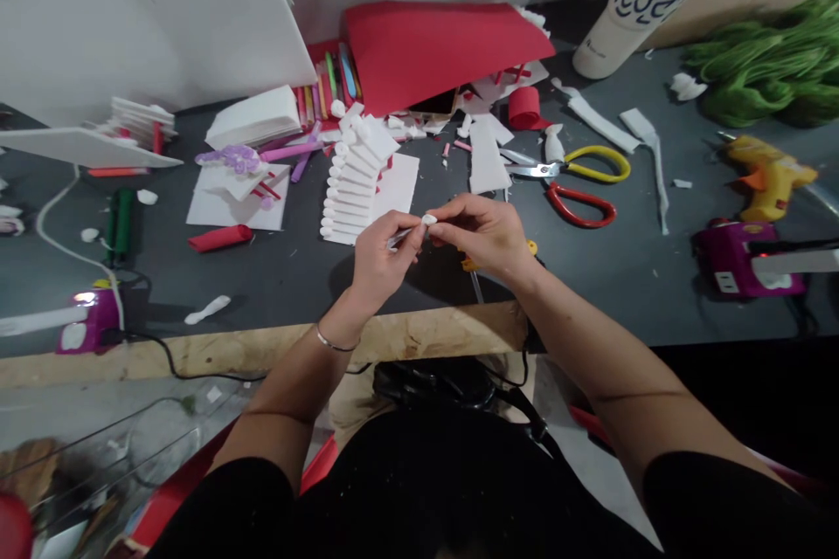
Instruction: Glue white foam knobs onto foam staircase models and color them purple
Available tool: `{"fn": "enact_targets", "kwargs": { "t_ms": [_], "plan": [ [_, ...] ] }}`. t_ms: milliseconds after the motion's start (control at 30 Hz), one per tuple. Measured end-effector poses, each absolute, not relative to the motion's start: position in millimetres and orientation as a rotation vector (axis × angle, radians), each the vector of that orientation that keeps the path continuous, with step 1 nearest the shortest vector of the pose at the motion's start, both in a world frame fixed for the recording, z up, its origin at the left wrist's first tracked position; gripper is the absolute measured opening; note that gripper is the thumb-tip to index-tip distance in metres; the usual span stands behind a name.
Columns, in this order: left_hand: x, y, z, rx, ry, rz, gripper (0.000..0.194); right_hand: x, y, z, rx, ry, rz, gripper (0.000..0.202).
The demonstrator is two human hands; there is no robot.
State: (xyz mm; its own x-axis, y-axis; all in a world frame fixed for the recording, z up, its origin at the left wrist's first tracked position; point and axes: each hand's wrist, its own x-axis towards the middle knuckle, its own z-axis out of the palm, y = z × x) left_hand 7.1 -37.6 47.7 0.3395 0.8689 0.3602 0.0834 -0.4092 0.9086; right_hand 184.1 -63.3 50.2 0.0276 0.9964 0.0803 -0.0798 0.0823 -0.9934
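Near the table's front edge, my left hand (385, 251) pinches a thin white strip, with its fingers closed. My right hand (483, 231) meets it and pinches the small white tip (428, 219) of that piece between thumb and forefinger. Just beyond my left hand stands a curved row of white rolled pieces (350, 192) on a white card (401, 183). Scissors (557, 168) with one yellow and one red handle lie open beyond my right hand. A yellow-handled tool (532, 248) is partly hidden under my right wrist.
Red sheet (439, 52) and white bottle (609, 26) stand at the back. On the right are green yarn (773, 70), a yellow glue gun (766, 175) and a purple power block (740, 258). Leftward lie a red roll (220, 237), lilac flowers (236, 159) and a white cord (47, 214).
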Motion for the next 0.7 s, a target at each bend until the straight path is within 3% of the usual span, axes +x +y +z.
{"fn": "enact_targets", "kwargs": {
  "t_ms": [233,700],
  "plan": [
    [7.3,-37.2,46.7,1.676,0.822,1.163,0.030,182.9,-65.5,50.9,-1.112,-1.191,1.115,0.036],
    [16.0,-42.7,52.8,1.270,0.907,0.976,0.050,179.9,-71.1,43.8,-1.278,-1.586,0.429,0.007]
  ]
}}
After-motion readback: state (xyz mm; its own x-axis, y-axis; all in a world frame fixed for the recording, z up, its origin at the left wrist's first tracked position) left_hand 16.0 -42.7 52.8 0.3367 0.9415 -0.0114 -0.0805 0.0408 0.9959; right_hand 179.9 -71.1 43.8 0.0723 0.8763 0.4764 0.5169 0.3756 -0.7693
